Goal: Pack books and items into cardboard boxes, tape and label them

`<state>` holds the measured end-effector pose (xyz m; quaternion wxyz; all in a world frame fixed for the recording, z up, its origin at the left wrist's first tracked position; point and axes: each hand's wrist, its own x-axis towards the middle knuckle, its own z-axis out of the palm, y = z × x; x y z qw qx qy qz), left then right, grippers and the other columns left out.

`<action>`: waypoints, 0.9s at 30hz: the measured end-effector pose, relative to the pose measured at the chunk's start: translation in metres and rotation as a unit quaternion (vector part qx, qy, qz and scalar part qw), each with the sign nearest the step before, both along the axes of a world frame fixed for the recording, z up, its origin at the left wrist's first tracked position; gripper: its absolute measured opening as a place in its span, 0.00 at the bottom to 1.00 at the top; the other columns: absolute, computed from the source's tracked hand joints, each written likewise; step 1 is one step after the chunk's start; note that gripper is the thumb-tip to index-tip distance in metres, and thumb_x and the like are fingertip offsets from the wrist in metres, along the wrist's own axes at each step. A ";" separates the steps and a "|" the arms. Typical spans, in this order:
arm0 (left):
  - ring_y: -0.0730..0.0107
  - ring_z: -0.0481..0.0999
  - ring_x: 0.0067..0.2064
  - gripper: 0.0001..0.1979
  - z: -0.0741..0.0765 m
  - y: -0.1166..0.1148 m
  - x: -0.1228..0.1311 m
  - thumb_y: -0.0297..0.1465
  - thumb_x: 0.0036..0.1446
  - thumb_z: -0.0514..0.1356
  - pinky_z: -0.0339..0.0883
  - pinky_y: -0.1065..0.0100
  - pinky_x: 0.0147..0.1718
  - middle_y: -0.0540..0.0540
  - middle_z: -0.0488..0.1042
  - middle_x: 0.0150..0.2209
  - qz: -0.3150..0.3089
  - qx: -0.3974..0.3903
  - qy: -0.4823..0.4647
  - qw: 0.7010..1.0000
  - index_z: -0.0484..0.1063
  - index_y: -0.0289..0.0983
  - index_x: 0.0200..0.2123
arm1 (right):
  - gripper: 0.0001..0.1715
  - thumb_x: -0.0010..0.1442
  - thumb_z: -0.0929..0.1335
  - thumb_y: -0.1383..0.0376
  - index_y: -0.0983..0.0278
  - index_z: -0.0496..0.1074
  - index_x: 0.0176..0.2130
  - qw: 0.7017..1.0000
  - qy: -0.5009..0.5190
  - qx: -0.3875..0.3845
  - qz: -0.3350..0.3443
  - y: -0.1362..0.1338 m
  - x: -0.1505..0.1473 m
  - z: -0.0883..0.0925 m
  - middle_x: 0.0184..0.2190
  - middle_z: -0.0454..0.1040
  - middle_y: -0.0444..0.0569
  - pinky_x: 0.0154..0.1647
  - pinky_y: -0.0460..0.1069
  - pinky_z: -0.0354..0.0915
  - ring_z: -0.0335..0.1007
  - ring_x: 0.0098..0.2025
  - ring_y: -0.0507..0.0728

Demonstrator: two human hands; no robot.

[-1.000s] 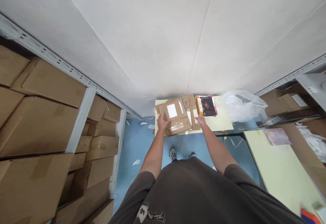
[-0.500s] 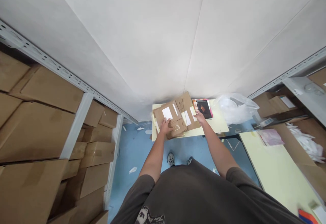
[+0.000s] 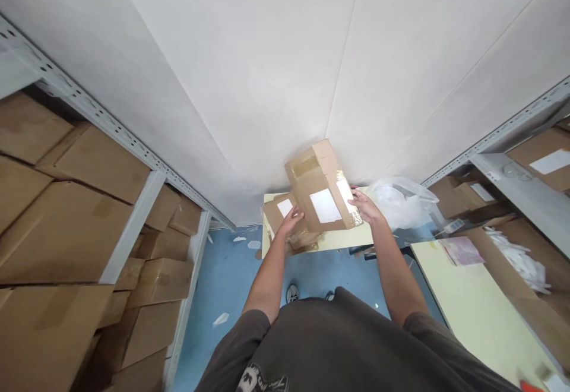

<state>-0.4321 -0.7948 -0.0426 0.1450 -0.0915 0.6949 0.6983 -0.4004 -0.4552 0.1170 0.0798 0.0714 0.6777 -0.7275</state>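
Observation:
A flattened cardboard carton with white labels and shiny clear tape is raised and tilted above the small table. My right hand grips its right edge, the thumb over the label side. At the carton's lower left edge is my left hand, fingers bent and closed against that edge. Below my left hand lies another flattened cardboard piece with a white label, partly covered by the raised carton. The dark-covered magazines beside it are almost wholly hidden behind the carton and my right hand.
A clear plastic bag sits at the table's right end. Stacked cardboard boxes fill the left shelving. To the right stand a second table with a pink packet and an open carton of white items. Paper scraps litter the blue floor.
The right-hand carton has come up off the table and swung in front of the magazines, with my right hand on its edge. My left hand has left the lower pile's surface for the carton's edge.

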 end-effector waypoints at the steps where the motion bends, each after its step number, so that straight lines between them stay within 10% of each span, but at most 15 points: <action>1: 0.44 0.79 0.62 0.42 0.006 -0.002 -0.004 0.38 0.49 0.79 0.72 0.52 0.60 0.32 0.80 0.59 0.003 0.027 -0.010 1.000 0.74 0.39 0.66 | 0.36 0.49 0.80 0.51 0.56 0.73 0.54 1.000 0.007 -0.008 -0.002 -0.003 0.001 0.002 0.45 0.84 0.49 0.48 0.56 0.75 0.82 0.45 0.64; 16: 0.56 0.83 0.54 0.44 0.044 -0.045 -0.016 0.39 0.56 0.73 0.77 0.59 0.54 0.39 0.82 0.52 -0.039 0.041 0.060 0.997 0.62 0.42 0.73 | 0.48 0.45 0.78 0.64 0.50 0.68 0.63 0.999 -0.023 -0.024 0.004 0.003 0.030 -0.028 0.50 0.81 0.48 0.40 0.51 0.74 0.79 0.47 0.62; 21: 0.61 0.83 0.49 0.49 0.061 0.009 -0.024 0.34 0.54 0.71 0.78 0.62 0.49 0.42 0.81 0.53 -0.136 0.028 0.056 0.989 0.57 0.48 0.77 | 0.49 0.44 0.79 0.65 0.50 0.68 0.63 0.998 -0.016 -0.046 -0.050 0.070 0.074 -0.021 0.45 0.81 0.45 0.38 0.49 0.73 0.78 0.42 0.58; 27: 0.62 0.82 0.47 0.54 0.094 0.145 -0.006 0.32 0.48 0.71 0.78 0.62 0.47 0.44 0.80 0.53 -0.275 0.020 0.041 0.960 0.56 0.52 0.77 | 0.49 0.44 0.80 0.65 0.50 0.68 0.62 0.988 0.005 -0.064 -0.144 0.190 0.179 -0.011 0.43 0.79 0.44 0.40 0.52 0.76 0.78 0.42 0.59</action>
